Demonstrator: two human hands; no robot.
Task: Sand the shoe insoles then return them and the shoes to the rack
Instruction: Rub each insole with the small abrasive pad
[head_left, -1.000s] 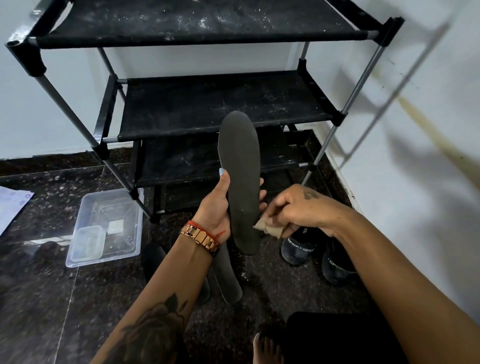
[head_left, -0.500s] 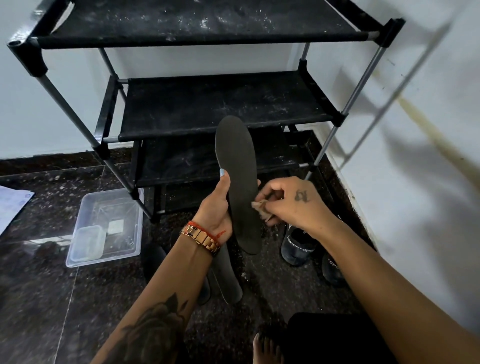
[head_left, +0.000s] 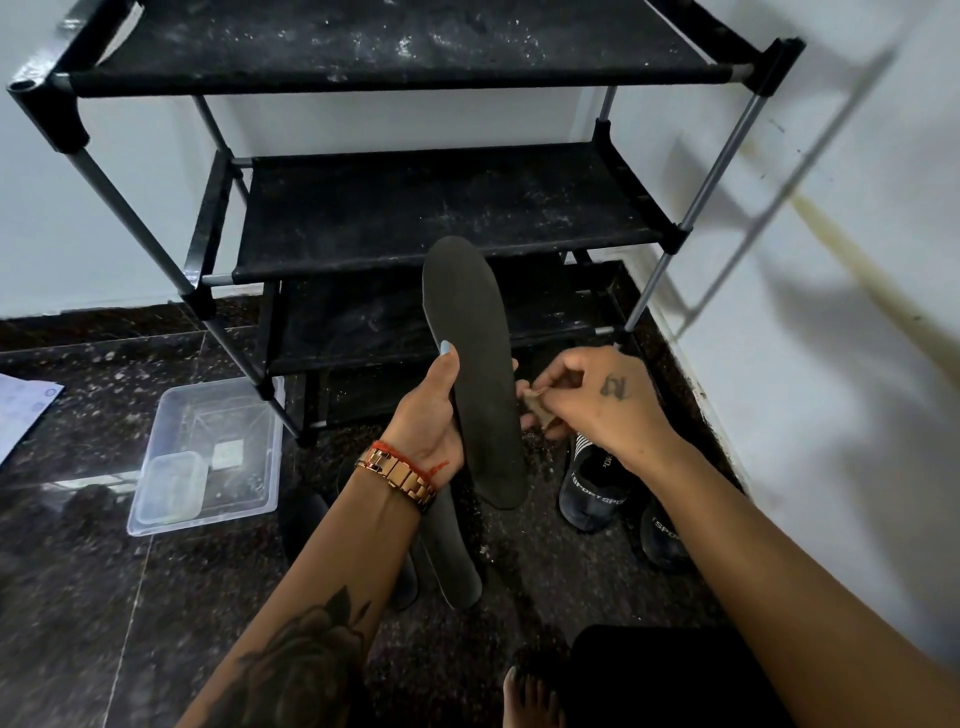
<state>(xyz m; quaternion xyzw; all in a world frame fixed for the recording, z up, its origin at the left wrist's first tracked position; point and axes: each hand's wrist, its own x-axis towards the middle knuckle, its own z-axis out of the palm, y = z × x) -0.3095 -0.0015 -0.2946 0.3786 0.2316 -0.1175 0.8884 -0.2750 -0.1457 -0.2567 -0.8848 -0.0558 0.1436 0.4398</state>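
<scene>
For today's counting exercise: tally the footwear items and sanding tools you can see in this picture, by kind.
Insoles: 2, one held, one on the floor
Shoes: 2
Sandpaper pieces: 1
Total: 5

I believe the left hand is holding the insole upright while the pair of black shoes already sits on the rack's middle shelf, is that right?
Not quite. In the head view the left hand does hold the insole upright, but the black shoes stand on the floor beside the rack, not on its middle shelf.
</scene>
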